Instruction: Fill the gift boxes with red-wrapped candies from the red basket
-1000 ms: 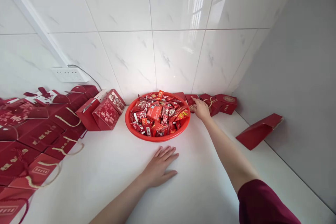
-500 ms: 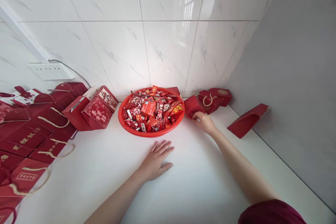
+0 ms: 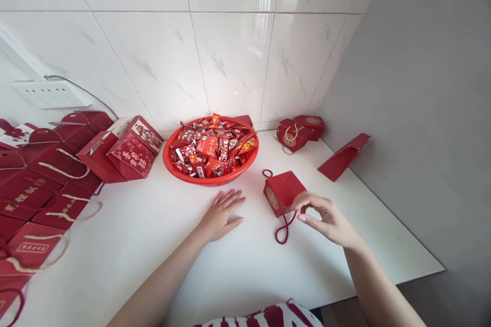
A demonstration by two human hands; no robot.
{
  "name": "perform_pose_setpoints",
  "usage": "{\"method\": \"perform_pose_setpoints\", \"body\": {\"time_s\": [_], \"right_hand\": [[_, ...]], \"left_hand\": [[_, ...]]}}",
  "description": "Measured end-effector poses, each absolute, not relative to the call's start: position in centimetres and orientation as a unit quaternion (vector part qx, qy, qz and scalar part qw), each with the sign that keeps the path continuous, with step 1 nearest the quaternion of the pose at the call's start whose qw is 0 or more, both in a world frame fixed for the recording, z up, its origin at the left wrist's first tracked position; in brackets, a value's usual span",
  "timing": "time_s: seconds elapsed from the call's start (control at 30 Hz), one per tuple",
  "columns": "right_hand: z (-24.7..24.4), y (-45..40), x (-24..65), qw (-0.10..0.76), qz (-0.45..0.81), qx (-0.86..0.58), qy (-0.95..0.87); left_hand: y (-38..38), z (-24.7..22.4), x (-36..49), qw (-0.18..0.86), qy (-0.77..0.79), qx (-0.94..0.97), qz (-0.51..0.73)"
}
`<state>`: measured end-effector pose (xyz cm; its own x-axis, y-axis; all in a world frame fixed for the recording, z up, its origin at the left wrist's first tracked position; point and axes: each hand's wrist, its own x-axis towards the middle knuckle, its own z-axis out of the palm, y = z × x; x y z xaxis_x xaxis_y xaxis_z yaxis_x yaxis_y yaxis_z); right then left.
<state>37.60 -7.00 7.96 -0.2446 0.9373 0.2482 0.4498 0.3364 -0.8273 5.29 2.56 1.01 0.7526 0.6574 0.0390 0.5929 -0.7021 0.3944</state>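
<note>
A small red box (image 3: 286,191) with dark red cord loops lies on the white table, right of centre. My right hand (image 3: 326,217) is at the box's right side, thumb and fingers curved apart, with nothing visible between them. My left hand (image 3: 221,217) rests flat on the table with its fingers spread, holding nothing. Beyond it stands a red oval basket (image 3: 209,180) heaped with red-wrapped sweets (image 3: 215,148).
Many red gift boxes (image 3: 46,189) with rope handles crowd the left side, beside patterned boxes (image 3: 134,156). At the back right are two small red boxes (image 3: 295,135) and a tilted red box (image 3: 344,157). A tiled wall (image 3: 230,66) rises behind.
The small red box beside the basket has come nearer, toward the table's front. My right hand has moved back with it and its fingers have opened. The whole view has shifted slightly.
</note>
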Motion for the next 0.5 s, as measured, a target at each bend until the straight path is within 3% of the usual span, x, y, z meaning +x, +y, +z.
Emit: {"method": "perform_pose_setpoints", "body": {"time_s": [0.07,0.13,0.23,0.33,0.43,0.5], "right_hand": [[7.4,-7.1,36.8,0.403,0.170,-0.556,-0.707],[6.3,-6.7,35.8,0.364,0.078,-0.633,-0.679],[5.0,-5.5,34.6,0.321,0.093,-0.694,-0.637],[5.3,-4.6,33.9,0.379,0.219,-0.671,-0.599],[6.9,-3.9,32.9,0.438,0.485,-0.556,-0.513],[7.5,-3.5,31.6,0.430,0.628,-0.478,-0.439]], "left_hand": [[2.6,1.0,5.4,0.179,0.341,0.919,0.084],[2.7,0.9,5.5,0.179,0.341,0.919,0.083],[2.5,0.9,5.4,0.191,0.342,0.915,0.095],[1.7,1.5,4.5,0.234,0.355,0.893,0.146],[0.7,2.8,2.7,0.280,0.345,0.862,0.244],[0.3,3.8,1.5,0.281,0.301,0.858,0.306]]}}
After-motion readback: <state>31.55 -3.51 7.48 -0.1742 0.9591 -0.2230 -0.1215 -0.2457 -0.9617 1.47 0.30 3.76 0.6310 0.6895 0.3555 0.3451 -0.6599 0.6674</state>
